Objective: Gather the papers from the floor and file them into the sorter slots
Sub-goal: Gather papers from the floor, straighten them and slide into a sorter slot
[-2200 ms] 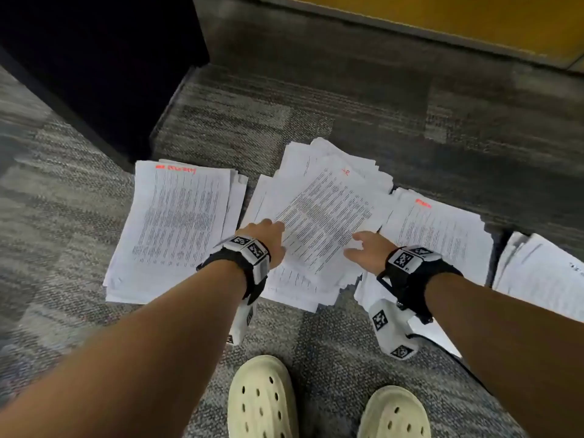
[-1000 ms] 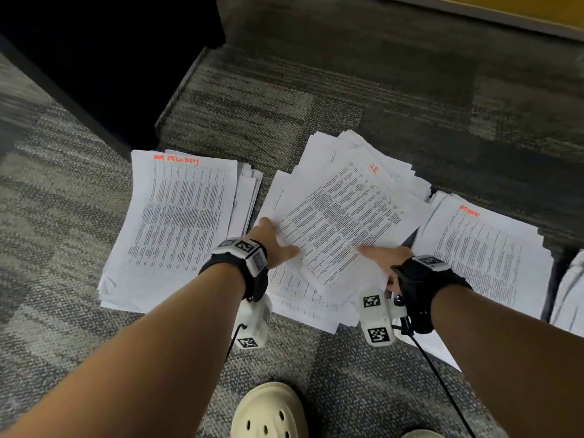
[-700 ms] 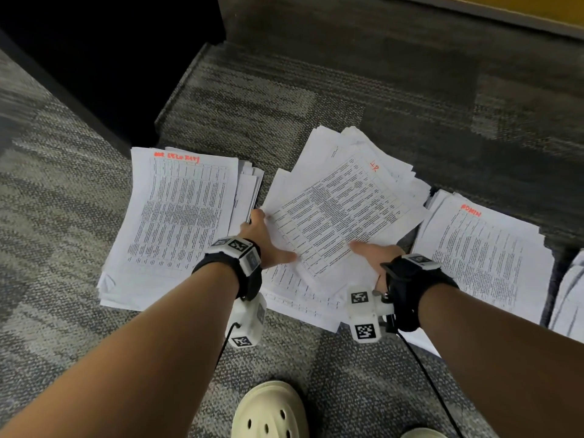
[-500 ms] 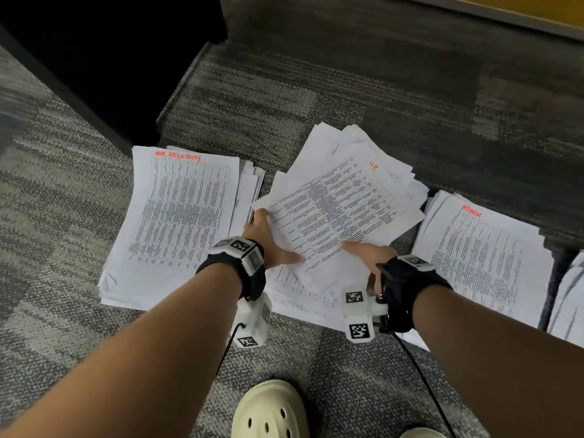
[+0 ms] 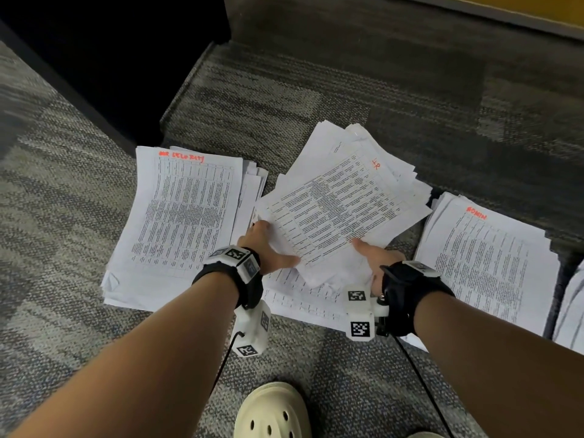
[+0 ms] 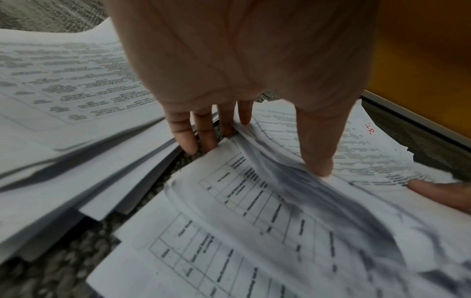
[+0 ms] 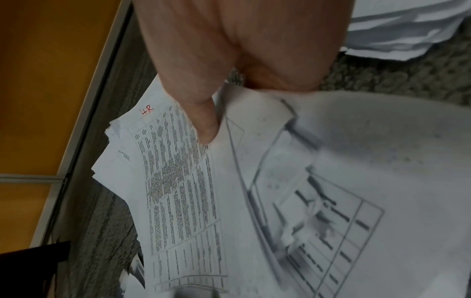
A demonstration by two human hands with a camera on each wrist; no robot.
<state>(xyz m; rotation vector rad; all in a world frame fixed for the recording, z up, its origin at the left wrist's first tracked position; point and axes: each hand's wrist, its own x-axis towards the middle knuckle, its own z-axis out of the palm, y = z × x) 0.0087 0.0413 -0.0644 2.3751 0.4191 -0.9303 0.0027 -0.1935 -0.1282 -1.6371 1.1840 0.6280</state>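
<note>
Gathering step in hand: the HR stack (image 5: 341, 203) is pinched by left hand (image 5: 265, 248) and right hand (image 5: 376, 257); squaring and lifting judged next.

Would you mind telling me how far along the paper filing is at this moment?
Nothing looks filed yet; no sorter is in view. In hand: the left hand and right hand have a grip on the messy middle stack of white printed papers marked "HR" in red. Left: the neater left-hand white paper stack, the right-hand stack with a red heading and loose sheets on the grey carpet.
</note>
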